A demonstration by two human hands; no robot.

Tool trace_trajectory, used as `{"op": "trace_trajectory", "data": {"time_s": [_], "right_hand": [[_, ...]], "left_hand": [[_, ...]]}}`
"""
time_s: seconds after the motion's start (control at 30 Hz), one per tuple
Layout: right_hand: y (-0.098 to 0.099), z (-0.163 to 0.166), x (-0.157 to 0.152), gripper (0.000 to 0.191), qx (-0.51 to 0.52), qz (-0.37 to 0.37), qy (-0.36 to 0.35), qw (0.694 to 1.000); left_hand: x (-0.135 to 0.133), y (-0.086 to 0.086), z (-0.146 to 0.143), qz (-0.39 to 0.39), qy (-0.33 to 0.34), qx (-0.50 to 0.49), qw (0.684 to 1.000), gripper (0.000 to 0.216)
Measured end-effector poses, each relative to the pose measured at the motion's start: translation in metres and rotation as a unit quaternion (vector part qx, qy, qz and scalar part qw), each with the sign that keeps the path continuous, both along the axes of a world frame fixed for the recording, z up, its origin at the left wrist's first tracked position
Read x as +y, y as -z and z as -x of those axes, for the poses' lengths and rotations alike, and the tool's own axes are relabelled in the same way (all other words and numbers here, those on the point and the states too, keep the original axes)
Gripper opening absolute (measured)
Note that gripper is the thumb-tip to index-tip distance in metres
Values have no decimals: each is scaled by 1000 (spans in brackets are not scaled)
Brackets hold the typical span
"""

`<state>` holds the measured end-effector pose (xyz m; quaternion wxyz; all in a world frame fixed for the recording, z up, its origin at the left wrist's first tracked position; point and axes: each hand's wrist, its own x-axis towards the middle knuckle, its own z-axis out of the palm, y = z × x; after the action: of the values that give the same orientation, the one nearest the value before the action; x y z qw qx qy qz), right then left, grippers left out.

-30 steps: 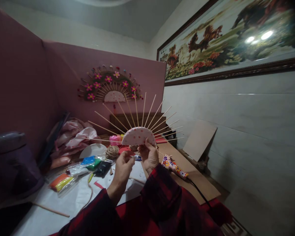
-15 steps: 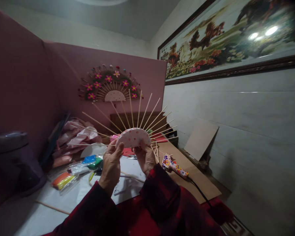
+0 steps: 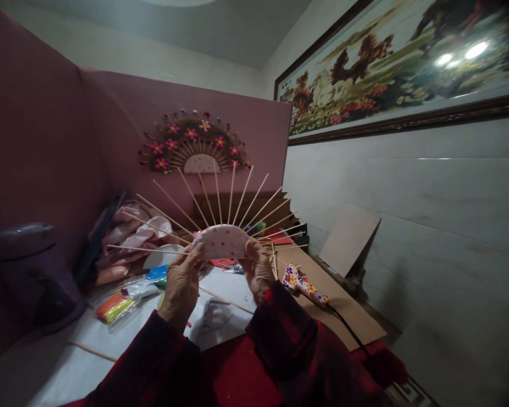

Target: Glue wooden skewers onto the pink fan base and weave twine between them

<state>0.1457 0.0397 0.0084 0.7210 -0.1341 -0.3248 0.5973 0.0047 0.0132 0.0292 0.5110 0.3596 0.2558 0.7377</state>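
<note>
I hold up a half-round white card piece with red dots (image 3: pixel 221 242), from which several thin wooden sticks (image 3: pixel 246 198) fan out upward and sideways. My left hand (image 3: pixel 180 285) pinches its left corner, fingers closed on it. My right hand (image 3: pixel 257 271) grips its right corner, thumb pressed to the edge. Both sleeves are dark red plaid. The piece hangs above the table, clear of it.
A finished flower-decorated stick fan (image 3: pixel 195 148) hangs on the pink board behind. On the white sheet (image 3: pixel 110 345) lie coloured clay packets (image 3: pixel 114 308), loose skewers (image 3: pixel 226 299) and pink cloth (image 3: pixel 131 226). A dotted glue gun (image 3: pixel 301 285) with a black cord rests on brown cardboard right. A dark jar (image 3: pixel 21 271) stands left.
My left hand rose from below and took hold of the fan's left corner. The stick fan shifted slightly left and lower; the camera view drifted a little.
</note>
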Motion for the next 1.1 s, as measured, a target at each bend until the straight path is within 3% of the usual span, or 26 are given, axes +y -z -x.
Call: {"op": "trace_trajectory", "data": {"time_s": [0.4,0.63,0.93,1.1], "right_hand": [[5,-8,2,16,37,28,-39,998],[7,-10,2,14,40,85,-49,994],[6,-10,-3,21,32,53,-76,995],[4,-10,-1,21,33,42,-64,997]], "left_hand": [[-9,2,-2,-57,26,62,996,23],[-14,-2,2,-76,45,100,991,43],[-16,-2,3,-73,32,99,992,30],[-14,-1,1,-67,39,100,992,39]]}}
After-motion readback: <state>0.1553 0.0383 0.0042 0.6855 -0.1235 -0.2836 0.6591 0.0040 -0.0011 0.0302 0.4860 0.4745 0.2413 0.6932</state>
